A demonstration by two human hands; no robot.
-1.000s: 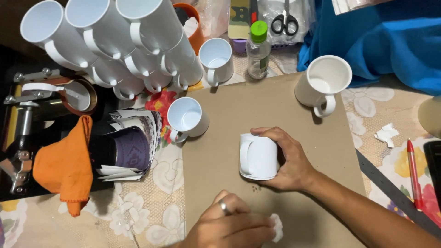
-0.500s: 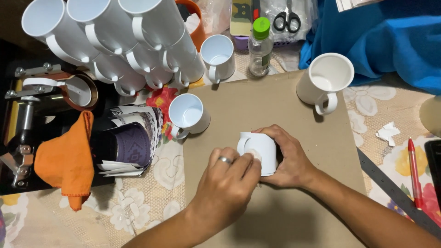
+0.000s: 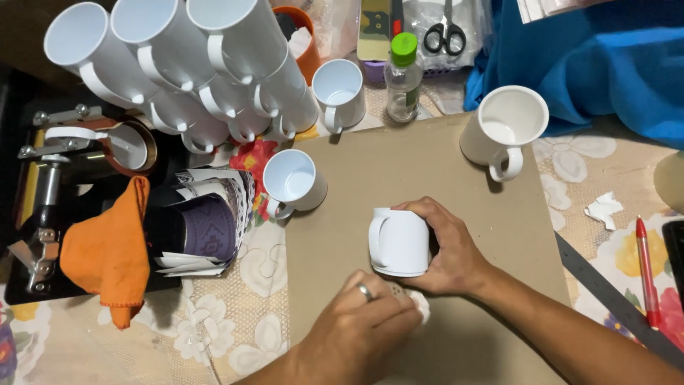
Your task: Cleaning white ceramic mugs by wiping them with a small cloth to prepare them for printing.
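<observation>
The right hand (image 3: 445,249) was closed around a white mug (image 3: 399,242) lying on its side on the brown board (image 3: 427,157), and the left hand (image 3: 363,324) pinched a small white wad (image 3: 422,306) just below the mug. The board around them was free up to its far edge. Three upright mugs (image 3: 293,182) near that edge looked empty.

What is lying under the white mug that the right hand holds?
Under the white mug lies a brown cardboard sheet. The right hand grips the mug. Its mouth faces down, so the inside is hidden.
</observation>
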